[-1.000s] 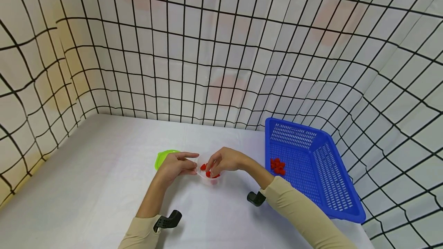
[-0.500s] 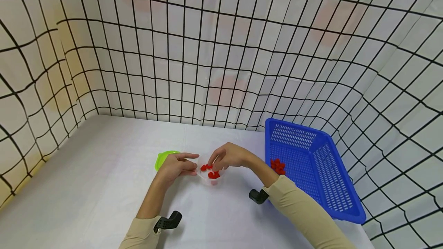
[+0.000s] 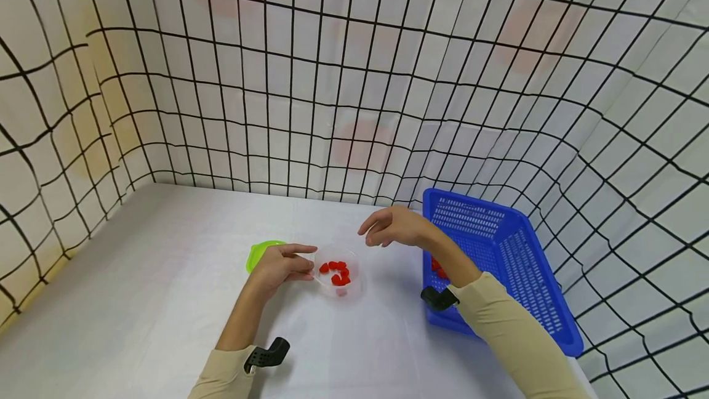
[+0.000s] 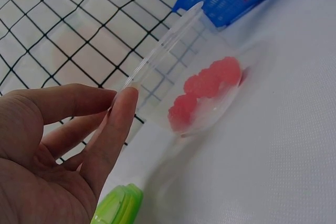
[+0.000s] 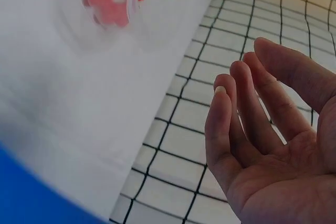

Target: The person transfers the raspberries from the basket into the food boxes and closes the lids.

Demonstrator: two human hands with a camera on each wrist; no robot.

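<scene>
A clear plastic tub (image 3: 353,293) stands on the table with several small, bumpy, berry-like red pieces (image 4: 202,86) at its bottom. My left hand (image 3: 279,270) pinches the tub's near-left rim between thumb and fingers, as the left wrist view shows. My right hand (image 3: 397,228) is in the air between the tub and a blue basket (image 3: 471,203); its fingers are loosely bent and hold nothing in the right wrist view (image 5: 273,129). More red pieces (image 3: 437,268) lie in the basket, partly hidden behind my right forearm.
A bright green lid (image 3: 257,255) lies on the white table (image 3: 166,276) behind my left hand. White walls with a black grid (image 3: 310,79) enclose the back and sides. The basket takes up the table's right side.
My right hand has come up out of the tub and moved right, towards the basket. The red pieces in the tub are now uncovered. My left hand has kept its hold on the rim.
</scene>
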